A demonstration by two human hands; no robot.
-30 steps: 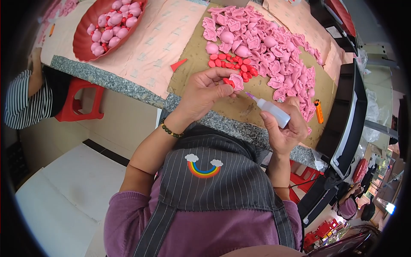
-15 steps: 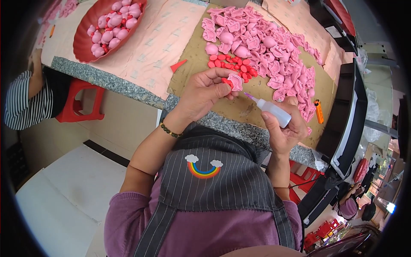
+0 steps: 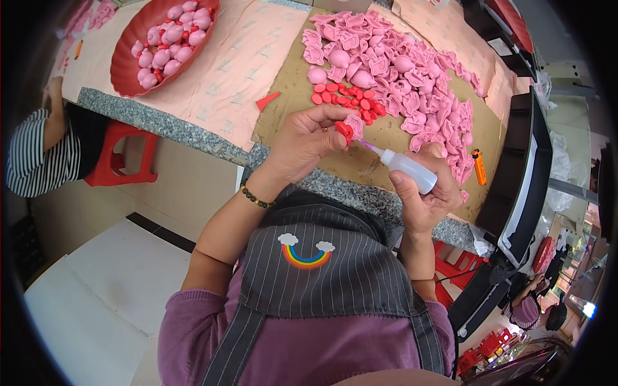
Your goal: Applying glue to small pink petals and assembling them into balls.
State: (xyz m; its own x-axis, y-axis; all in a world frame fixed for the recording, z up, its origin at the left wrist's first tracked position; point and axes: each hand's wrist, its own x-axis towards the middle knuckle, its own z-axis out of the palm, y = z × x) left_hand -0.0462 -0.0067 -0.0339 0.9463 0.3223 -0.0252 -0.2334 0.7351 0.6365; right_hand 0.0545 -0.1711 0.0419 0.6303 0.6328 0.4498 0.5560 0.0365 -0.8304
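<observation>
Between the thumb and fingers of my left hand [image 3: 309,138] is a small red plastic piece [image 3: 344,131], and a pink hollow shell piece [image 3: 354,123] is held with it. My right hand [image 3: 427,186] is wrapped round a translucent white squeeze bottle [image 3: 413,172]. Its thin purple nozzle [image 3: 370,147] points left, its tip at or very near the pieces in my left hand; whether it touches I cannot tell. Just beyond my left hand lie loose red oval pieces [image 3: 344,95]. A large heap of pink shell pieces [image 3: 412,74] spreads behind and to the right.
A red scalloped bowl [image 3: 122,72] holds pink and red assembled pieces at the far left. On the brown board lie a red cone-shaped tip [image 3: 267,100] and an orange cutter [image 3: 479,167]. Another person's striped sleeve [image 3: 29,151] and a red stool [image 3: 125,157] are at the left.
The bottle has moved slightly left, bringing its nozzle tip up to the pieces. My left hand has turned the red and pink pieces a little.
</observation>
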